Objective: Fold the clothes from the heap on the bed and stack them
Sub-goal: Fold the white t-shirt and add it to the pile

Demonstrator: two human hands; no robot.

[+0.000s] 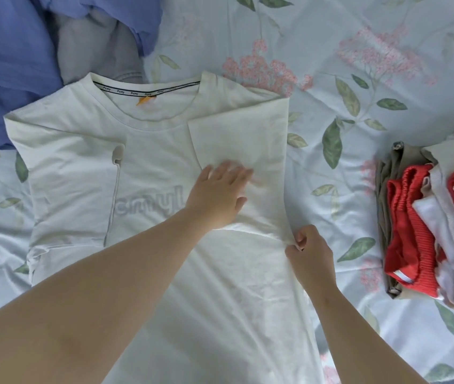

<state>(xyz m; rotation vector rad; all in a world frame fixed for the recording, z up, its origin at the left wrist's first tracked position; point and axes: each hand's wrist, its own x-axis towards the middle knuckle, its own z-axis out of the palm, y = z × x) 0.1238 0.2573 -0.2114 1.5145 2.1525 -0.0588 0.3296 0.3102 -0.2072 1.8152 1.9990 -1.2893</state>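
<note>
A white T-shirt (153,162) lies flat on the bed, front up, collar at the far end, with both sleeves folded inward over the chest. My left hand (220,192) presses flat with straight fingers on the folded-in right sleeve panel. My right hand (307,252) pinches the shirt's right folded edge near the waist. A heap of unfolded clothes sits at the far left: a blue garment (9,51) and a grey one (95,48). A stack of folded clothes (428,228) in red, white, beige and olive stands at the right.
The floral light-blue bedsheet (331,51) covers the bed, bare between the shirt and the stack and across the far right. The shirt's lower part runs toward me under my forearms.
</note>
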